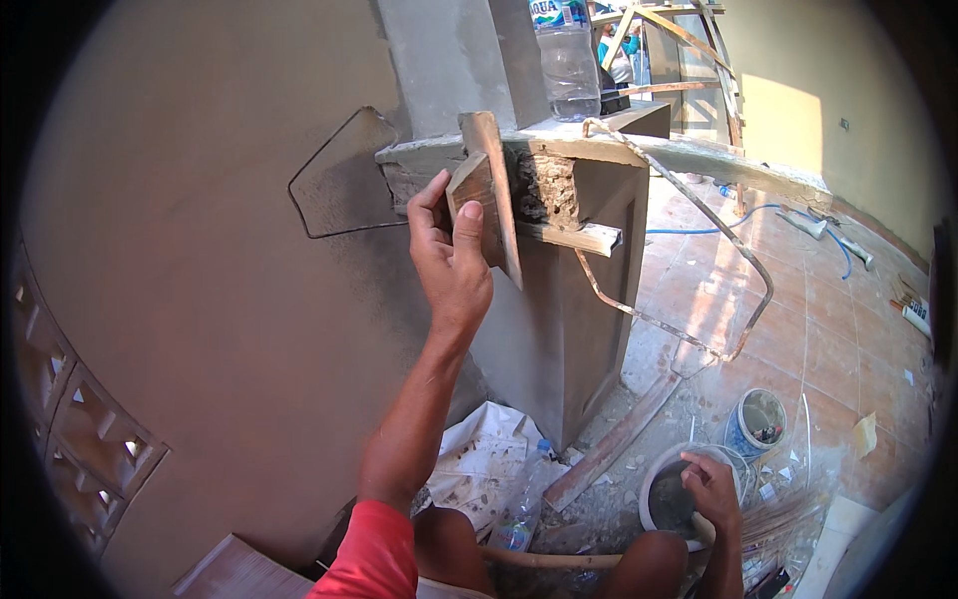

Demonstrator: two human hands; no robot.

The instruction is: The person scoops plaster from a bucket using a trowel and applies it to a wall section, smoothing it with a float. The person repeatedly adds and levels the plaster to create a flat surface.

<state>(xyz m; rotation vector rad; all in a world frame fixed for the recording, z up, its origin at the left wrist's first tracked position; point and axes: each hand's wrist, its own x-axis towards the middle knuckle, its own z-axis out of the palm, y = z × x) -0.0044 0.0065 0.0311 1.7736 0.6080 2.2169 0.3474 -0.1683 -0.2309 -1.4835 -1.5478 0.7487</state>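
Observation:
My left hand (pixel 451 250) holds a wooden float (pixel 479 175) upright against the front of a cement-coated ledge (pixel 699 155). Beside it, rough mortar (pixel 549 190) fills the gap over a short horizontal batten (pixel 594 238). Bent metal rods (pixel 748 280) loop out on both sides of the ledge. My right hand (pixel 707 484) hangs above a bucket (pixel 667 499) of dark grey material, index finger out and other fingers loosely bent, with nothing visible in it.
A water bottle (pixel 569 70) stands on the ledge. Below are a second bucket (pixel 748 424), a plank (pixel 609 439), white sacking (pixel 484 439), rubble and a blue hose (pixel 778 208). A plastered wall (pixel 210 260) rises at left. A person (pixel 617 50) is in the background behind timber framing.

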